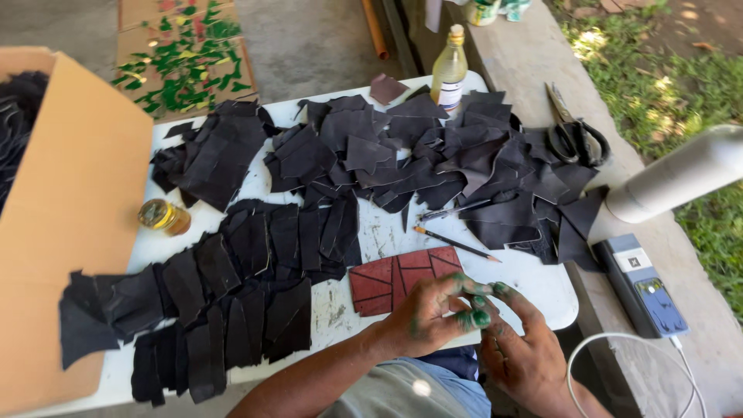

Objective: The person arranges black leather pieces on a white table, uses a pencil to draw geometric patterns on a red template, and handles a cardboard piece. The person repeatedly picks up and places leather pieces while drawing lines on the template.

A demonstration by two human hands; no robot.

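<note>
My left hand and my right hand meet at the near edge of a white table, fingertips touching each other and smeared with green. Neither holds anything. Just beyond the left hand lies a red-brown patterned piece with dark cut lines. A pencil and a pen lie past it. Black leather scraps are heaped at the far right, and cut black pieces lie overlapped in rows at the left.
A small jar of yellow liquid and a tall bottle stand on the table. Scissors lie at the far right. An open cardboard box stands left. A phone-like device, white cable and white tube are at right.
</note>
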